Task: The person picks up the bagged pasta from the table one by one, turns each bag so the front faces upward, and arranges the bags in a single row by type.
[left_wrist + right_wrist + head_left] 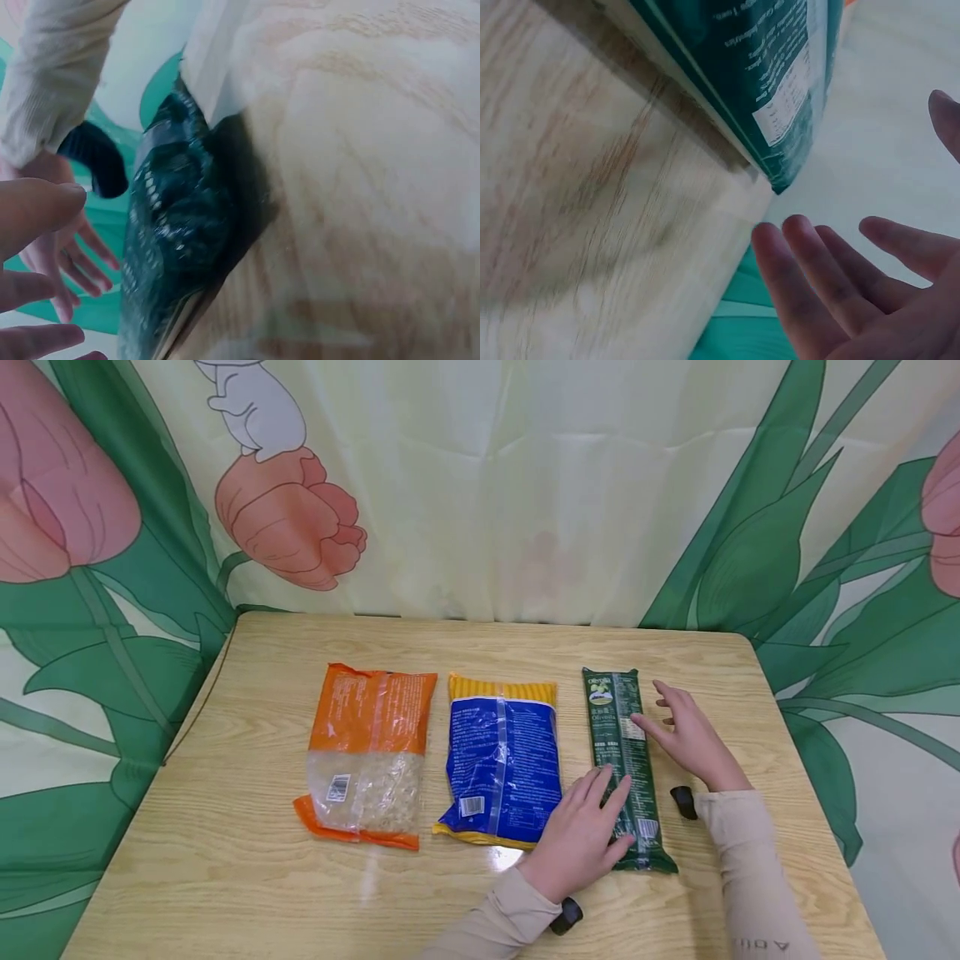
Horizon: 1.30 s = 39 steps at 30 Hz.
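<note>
A long, narrow green packet (609,735) printed "Olivoila" lies back to front on the right of the table. My left hand (573,839) is over its lower left part, fingers spread and extended. Beside its upper right edge is my right hand (690,742), thumb over the packet and fingers loosely extended. In the left wrist view the crinkled end of the green packet (176,217) shows close by, with my left fingers and thumb (37,214) apart from it. The right wrist view has my right hand (877,307) unclenched below the packet's corner (787,161).
A blue and yellow packet (517,760) lies left of the green one, close to my left hand. Farther left is an orange packet (371,718) with a see-through window showing pale contents. A floral curtain (495,510) hangs behind the wooden table (247,860).
</note>
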Each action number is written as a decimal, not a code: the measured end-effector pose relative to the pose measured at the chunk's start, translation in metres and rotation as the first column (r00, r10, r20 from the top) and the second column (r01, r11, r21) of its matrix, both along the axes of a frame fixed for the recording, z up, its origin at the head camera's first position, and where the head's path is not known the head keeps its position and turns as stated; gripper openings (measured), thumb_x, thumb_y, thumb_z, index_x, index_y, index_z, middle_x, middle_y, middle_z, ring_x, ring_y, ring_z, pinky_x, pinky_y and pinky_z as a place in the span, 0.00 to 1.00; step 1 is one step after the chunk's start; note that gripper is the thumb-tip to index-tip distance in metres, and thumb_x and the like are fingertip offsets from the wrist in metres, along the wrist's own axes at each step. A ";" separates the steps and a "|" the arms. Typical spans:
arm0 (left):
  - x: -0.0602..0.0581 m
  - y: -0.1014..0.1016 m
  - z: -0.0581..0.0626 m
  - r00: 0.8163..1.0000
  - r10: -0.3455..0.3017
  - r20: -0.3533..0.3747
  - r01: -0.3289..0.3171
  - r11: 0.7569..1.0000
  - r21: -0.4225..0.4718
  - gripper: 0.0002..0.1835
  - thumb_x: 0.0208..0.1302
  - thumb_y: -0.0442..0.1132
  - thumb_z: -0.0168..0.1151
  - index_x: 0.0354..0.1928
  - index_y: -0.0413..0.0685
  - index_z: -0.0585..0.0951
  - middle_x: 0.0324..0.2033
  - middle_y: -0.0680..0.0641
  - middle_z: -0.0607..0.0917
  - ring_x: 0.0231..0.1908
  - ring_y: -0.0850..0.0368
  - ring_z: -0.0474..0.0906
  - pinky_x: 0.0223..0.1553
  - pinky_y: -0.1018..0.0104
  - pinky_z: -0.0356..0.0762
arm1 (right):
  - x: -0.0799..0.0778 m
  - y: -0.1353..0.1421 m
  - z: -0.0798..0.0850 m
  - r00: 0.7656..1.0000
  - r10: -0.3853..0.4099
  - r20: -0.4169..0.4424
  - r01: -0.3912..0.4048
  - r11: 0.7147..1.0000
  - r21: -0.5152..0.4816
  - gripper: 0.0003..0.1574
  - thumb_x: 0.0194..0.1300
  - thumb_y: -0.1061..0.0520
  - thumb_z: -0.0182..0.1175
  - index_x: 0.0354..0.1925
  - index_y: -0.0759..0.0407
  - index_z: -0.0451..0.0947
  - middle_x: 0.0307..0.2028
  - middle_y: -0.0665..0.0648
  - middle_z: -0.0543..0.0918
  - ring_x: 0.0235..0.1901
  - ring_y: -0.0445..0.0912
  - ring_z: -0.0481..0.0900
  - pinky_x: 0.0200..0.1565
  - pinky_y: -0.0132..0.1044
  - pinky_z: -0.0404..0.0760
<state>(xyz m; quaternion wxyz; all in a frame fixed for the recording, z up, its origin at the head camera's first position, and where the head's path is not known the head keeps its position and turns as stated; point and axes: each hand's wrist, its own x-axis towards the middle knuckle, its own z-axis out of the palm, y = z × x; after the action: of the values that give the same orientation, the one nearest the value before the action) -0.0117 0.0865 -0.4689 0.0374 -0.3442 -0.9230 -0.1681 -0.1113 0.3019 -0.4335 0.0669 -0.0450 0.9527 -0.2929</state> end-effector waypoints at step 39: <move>0.009 0.027 -0.017 1.000 -0.008 -0.021 0.006 0.997 -0.080 0.24 0.70 0.54 0.59 0.67 0.63 0.75 0.71 0.39 0.67 0.71 0.42 0.63 0.43 0.76 0.82 | -0.028 0.005 -0.019 0.968 -0.015 0.250 0.061 0.982 -0.177 0.49 0.69 0.49 0.63 0.74 0.69 0.50 0.52 0.77 0.75 0.42 0.57 0.82 0.38 0.43 0.83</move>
<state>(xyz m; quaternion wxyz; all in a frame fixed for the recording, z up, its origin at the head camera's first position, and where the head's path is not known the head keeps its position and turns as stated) -0.0025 0.1135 -0.4857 0.0326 -0.3505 -0.9273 -0.1275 -0.1391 0.3070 -0.4521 0.1750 0.0041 0.9067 -0.3837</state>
